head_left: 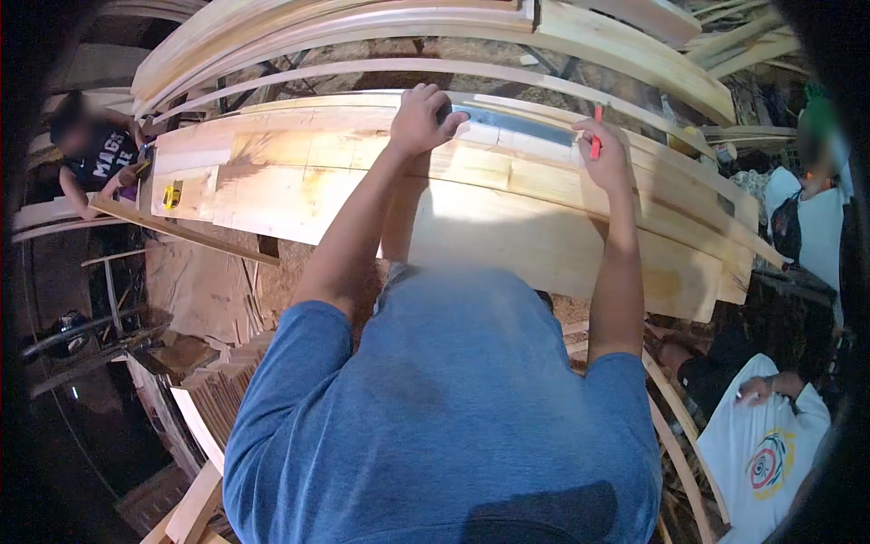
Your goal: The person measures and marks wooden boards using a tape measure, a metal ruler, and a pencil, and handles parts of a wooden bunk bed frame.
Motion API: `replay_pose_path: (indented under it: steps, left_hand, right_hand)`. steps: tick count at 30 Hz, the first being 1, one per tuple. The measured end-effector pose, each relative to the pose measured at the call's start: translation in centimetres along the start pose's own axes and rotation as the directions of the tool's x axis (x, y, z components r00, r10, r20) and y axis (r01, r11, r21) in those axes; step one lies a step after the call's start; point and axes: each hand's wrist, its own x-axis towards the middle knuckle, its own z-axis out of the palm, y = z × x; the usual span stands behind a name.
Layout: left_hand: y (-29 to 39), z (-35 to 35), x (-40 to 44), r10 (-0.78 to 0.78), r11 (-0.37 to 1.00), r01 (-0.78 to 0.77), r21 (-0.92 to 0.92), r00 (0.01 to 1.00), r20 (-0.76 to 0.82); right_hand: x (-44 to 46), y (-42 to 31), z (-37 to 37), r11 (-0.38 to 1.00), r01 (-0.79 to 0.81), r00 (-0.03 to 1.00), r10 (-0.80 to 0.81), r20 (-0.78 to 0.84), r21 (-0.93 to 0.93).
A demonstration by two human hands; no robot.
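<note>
My right hand (605, 154) is closed around a slim red pencil or marker (595, 145), held upright over the boards. My left hand (421, 120) has its fingers curled near the far edge of the boards, thumb pointing right; a small dark thing shows between thumb and fingers, too hidden to name. A flat blue-grey strip (521, 125) lies along the wood between my two hands. Under both hands are pale wooden boards (362, 195) laid side by side, with dark stains on some of them.
A yellow tape measure (171, 196) rests on the boards at left. Beside it, a person in a dark shirt (104, 163) holds something yellow. Long planks (625, 59) lie across the back. People in white clothing (757, 435) are at the right. Stacked wood strips (222, 399) stand lower left.
</note>
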Motion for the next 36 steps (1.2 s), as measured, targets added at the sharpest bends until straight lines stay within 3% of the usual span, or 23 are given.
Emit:
replay_pose_path:
  steps: [3,6,17,27,33,36]
  left_hand:
    - [-0.1,0.2,-0.2,0.030,1.000,-0.030,-0.003,0.999,-0.035]
    - [0.2,0.0,-0.3,0.045,0.999,-0.045,0.013,0.997,-0.058]
    - [0.3,0.3,-0.3,0.066,0.998,-0.066,-0.001,0.990,-0.125]
    - [0.2,0.4,-0.4,-0.014,1.000,0.014,0.010,1.000,-0.015]
    - [0.1,0.6,-0.4,-0.007,1.000,0.007,0.012,1.000,-0.021]
    - [-0.1,0.7,-0.4,0.007,1.000,-0.007,0.015,1.000,-0.021]
  right_hand:
    - [-0.1,-1.3,-0.1,0.999,-0.042,0.999,0.042,0.019,-0.023]
    - [-0.1,-0.4,-0.1,0.994,0.063,0.997,-0.059,0.049,-0.089]
    - [-0.1,0.0,-0.2,1.000,0.000,0.999,-0.002,0.050,0.024]
    - [0.1,-0.5,0.2,0.994,0.060,0.998,-0.061,-0.002,-0.088]
    - [0.0,-1.5,0.1,0.997,-0.047,0.999,0.047,0.005,-0.063]
    - [-0.1,0.2,0.5,0.996,-0.008,1.000,0.007,-0.003,-0.093]
